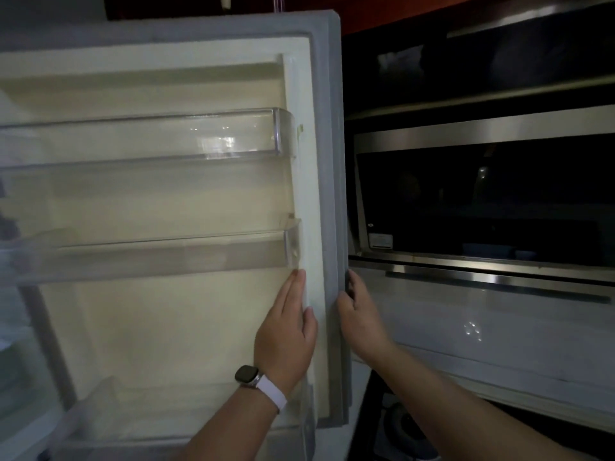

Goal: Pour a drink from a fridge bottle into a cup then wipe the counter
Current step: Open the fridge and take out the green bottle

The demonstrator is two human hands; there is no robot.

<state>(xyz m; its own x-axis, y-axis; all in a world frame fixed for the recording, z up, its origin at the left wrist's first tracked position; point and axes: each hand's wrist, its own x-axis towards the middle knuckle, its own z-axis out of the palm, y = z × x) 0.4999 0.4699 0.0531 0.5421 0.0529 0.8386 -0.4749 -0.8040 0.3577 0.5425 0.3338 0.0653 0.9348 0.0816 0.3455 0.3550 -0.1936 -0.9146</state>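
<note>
Our right hand (357, 314) grips the right edge of the open fridge door (166, 201), fingers curled round it with their tips hidden behind, thumb on the near side. Our left hand (286, 334) lies flat on the door's inner lining just left of that edge, fingers straight and together, holding nothing; a watch (247, 375) sits on its wrist. Two clear door shelves (149, 138) cross the lining above the hands. To the right, beyond the door, stands a dark glass-fronted oven (482, 201) with steel trim.
</note>
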